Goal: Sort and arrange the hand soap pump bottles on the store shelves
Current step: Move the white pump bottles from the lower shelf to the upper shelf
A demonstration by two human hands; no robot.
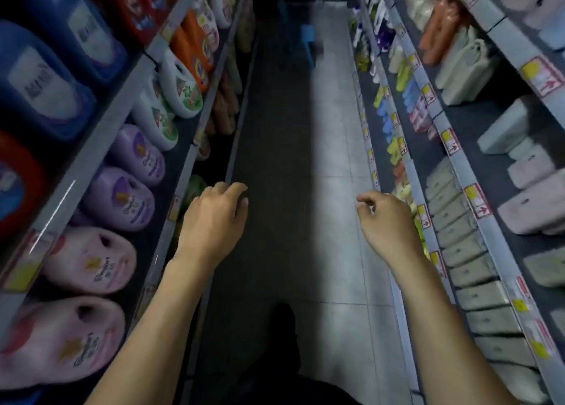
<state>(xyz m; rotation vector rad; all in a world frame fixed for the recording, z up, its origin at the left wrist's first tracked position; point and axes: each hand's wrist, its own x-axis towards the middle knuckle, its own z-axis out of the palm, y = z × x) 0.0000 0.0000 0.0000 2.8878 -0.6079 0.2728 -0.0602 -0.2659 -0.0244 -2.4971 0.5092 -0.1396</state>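
Upper left of the frame: blue jugs (pixel 46 77) on the top tier. Below them purple jugs (pixel 122 196) and pink jugs (pixel 85 261), set well behind the grey shelf rail (pixel 104 129). Further up the frame, white jugs (pixel 180 90) and orange jugs (pixel 195 44), right at the next rail's edge.

Left hand (pixel 214 218) out over the dark strip of the aisle, just beside the lowest left shelf edge. Fingers loosely curled, palm down, holding nothing.

Centre: tiled floor (pixel 324 123) running up the frame between the 2 shelf runs, its left half in shadow, its right half pale. 1 blue stool (pixel 307 41) far up the aisle. A dark trouser leg (pixel 284 337) at the bottom edge.

Right hand (pixel 386 218) level with the left, well apart from it, near the low right shelf rail. Fingers curled loosely, thumb close to forefinger, nothing in the grip.

Upper right of centre: pump bottles (pixel 379 13), blurred, standing on the right-hand shelving well away from both hands. Lower right: pale boxed bars (pixel 458 236) in a row tight against the rail, with yellow-and-red price tags (pixel 477 201) along the edges.
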